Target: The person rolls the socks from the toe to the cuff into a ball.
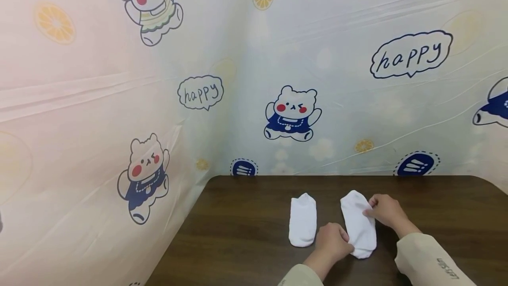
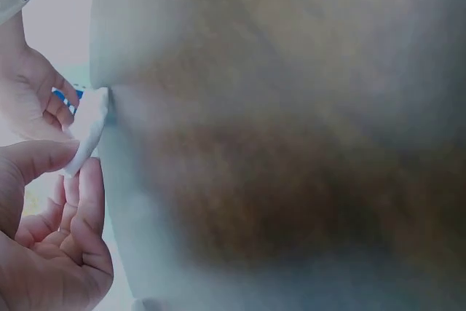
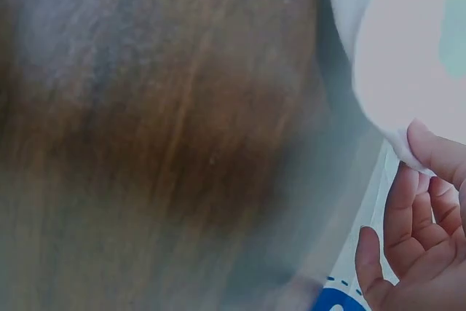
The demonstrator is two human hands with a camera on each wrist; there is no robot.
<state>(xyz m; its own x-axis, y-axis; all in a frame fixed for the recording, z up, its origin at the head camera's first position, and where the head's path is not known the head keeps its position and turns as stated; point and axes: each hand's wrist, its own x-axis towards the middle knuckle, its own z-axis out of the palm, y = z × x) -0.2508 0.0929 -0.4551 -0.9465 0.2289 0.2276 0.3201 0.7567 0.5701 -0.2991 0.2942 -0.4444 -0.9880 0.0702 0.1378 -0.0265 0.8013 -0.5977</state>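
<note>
Two white socks are in the head view. The right-hand sock (image 1: pixel 359 226) is held by both hands, slightly slanted over the table. My left hand (image 1: pixel 332 241) pinches its near left edge between thumb and fingers; in the left wrist view the left hand (image 2: pixel 54 231) grips a thin white fold of the sock (image 2: pixel 90 125). My right hand (image 1: pixel 386 210) pinches the sock's far right edge. Close up in the right wrist view, thumb and index of the right hand (image 3: pixel 426 216) hold the sock's rim (image 3: pixel 408 71). The other sock (image 1: pixel 303 222) lies flat to the left, untouched.
The brown wooden table (image 1: pixel 238 215) has rounded far corners. Behind it and along its left side hangs a pale curtain (image 1: pixel 341 114) printed with bears, orange slices and "happy" bubbles. Beige sleeves (image 1: pixel 426 255) cover the forearms.
</note>
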